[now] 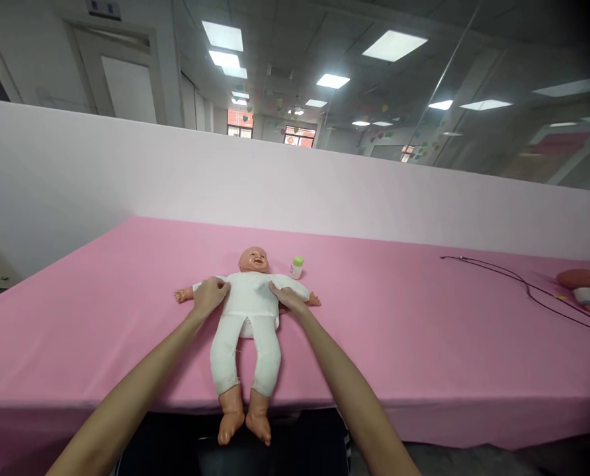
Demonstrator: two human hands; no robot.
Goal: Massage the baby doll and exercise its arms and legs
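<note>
A baby doll [249, 295] with a white cloth body lies face up, its head toward the back wall and its bare feet past the table's front edge. At the doll's side by the left armpit of the picture, my left hand [208, 296] is closed, fingers bent against the white cloth. My right hand [287, 297] grips the opposite side of the chest, thumb on top and the other fingers partly hidden. Beside the doll's head stands a small clear bottle [296, 268] with a green cap.
Pink cloth [384, 330] covers the table. Black cables [516, 272] lie on the right, near a second doll [585, 287] cut off by the frame. A low white wall [275, 185] topped with glass runs along the back.
</note>
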